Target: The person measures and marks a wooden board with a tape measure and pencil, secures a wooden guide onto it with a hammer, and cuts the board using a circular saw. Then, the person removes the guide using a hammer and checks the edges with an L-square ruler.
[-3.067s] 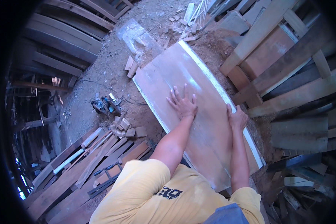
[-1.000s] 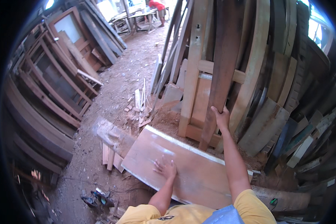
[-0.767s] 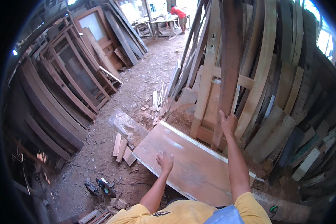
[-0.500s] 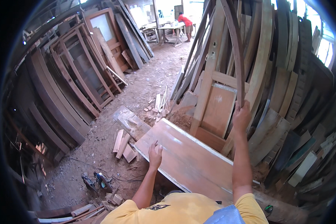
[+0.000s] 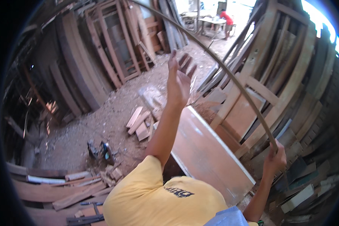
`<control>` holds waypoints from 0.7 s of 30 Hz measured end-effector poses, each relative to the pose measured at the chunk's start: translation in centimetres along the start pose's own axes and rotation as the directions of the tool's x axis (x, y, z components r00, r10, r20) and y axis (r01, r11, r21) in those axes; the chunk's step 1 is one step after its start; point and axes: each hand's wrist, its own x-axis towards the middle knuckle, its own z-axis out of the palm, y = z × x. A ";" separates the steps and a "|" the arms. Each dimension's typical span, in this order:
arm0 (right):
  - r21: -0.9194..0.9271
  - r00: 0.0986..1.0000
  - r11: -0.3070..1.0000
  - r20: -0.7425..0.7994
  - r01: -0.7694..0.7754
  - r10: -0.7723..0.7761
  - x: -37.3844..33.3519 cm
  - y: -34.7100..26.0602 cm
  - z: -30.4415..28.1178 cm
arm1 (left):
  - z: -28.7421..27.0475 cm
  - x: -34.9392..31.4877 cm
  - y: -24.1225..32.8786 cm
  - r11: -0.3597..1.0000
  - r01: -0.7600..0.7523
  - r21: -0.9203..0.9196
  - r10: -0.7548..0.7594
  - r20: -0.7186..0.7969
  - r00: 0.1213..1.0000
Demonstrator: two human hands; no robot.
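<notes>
My right hand [image 5: 275, 158] is closed round the lower end of a long, narrow wooden strip [image 5: 229, 73]. From there the strip slants up and to the left, past the top edge of the view. My left hand [image 5: 179, 81] is raised with its arm stretched forward. Its fingers are spread below the strip, apart from it and with nothing in them. In front of my body lies a flat brown wooden panel [image 5: 211, 154] with pale edges, partly hidden by my left arm and shirt.
Door frames and boards [image 5: 271, 75] lean in a stack at right; more frames [image 5: 113, 41] lean at left. Wood offcuts [image 5: 138, 122] and a dark power tool [image 5: 101, 151] lie on the dirt floor. A person in red [image 5: 226, 22] stands at a far table.
The strip has swung from nearly upright to a leftward slant. My right hand has moved lower and right. My left hand has risen from above the panel, and the view has turned.
</notes>
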 end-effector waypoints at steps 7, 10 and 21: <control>-0.153 0.940 0.958 0.281 0.244 -0.195 -6.4 -0.3 0.8 | -12.0 -6.7 -2.0 0.998 -0.045 -0.050 0.018 -0.451 0.892; -0.118 0.870 0.934 0.418 0.337 -0.261 -8.8 -1.3 1.3 | -22.8 -11.7 -8.2 0.922 0.339 0.189 -0.117 -0.699 0.706; -0.219 0.773 0.926 0.625 0.309 -0.110 -16.0 -1.0 1.9 | -28.4 -20.3 -17.0 0.711 0.650 0.267 -0.424 -0.575 0.700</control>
